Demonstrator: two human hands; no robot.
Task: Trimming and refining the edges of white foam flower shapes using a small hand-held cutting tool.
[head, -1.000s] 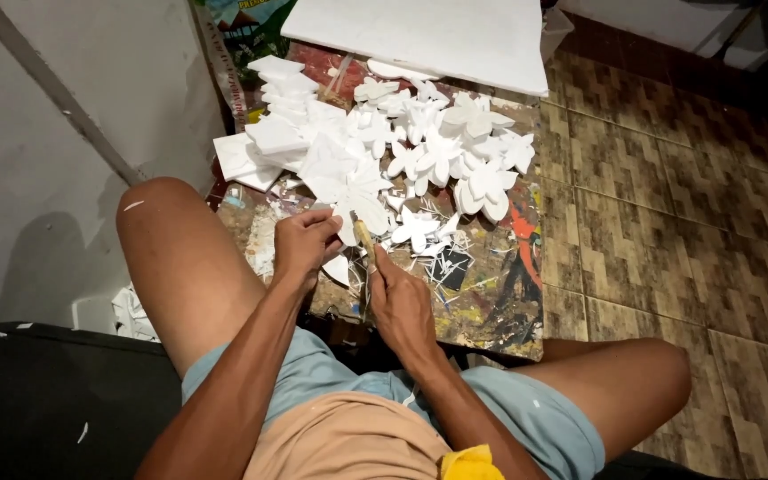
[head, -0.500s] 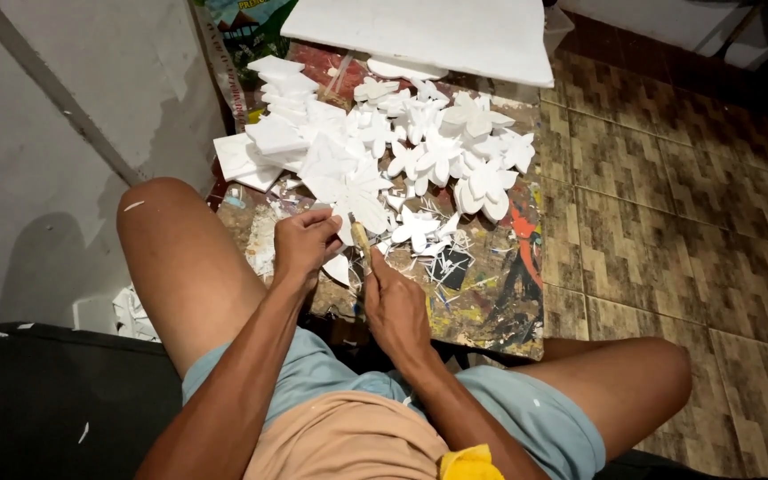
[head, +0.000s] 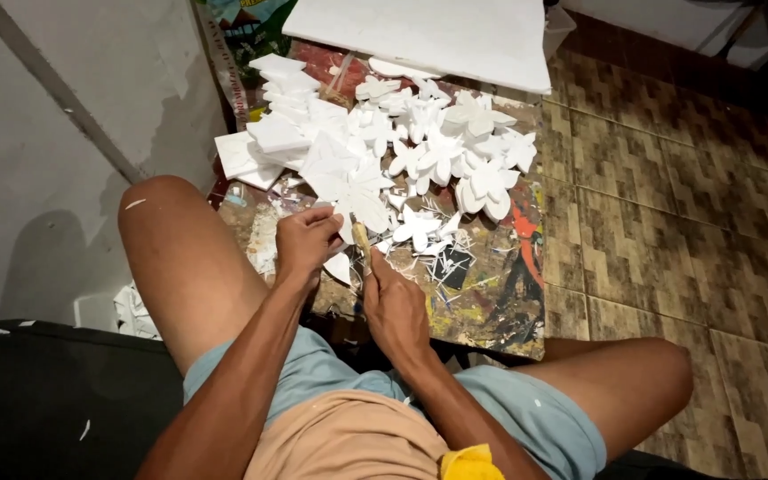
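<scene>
Across the top of the view a big white foam sheet lies flat, its near edge overlapping the far end of the low counter, whose top is smeared with paint and covered in coloured printed paper. To the right of the counter runs a brown patterned tile floor; to the left stands a grey wall. At the counter's far left corner a printed poster in green and blue peeks out from under the sheet; its wording is too small to tell.

Next in size, a heap of white foam flower cut-outs spreads over the middle of the counter, with a stack of plain white foam offcuts just beside it on the left.

At the near edge, between the person's bare knees, the left hand has its fingers closed on a white foam flower piece, pressing it to the counter. The right hand is just beside it, fingers wrapped tight around a small knife with a yellowish handle, its tip against the piece. Thin white foam slivers lie scattered near the hands.
</scene>
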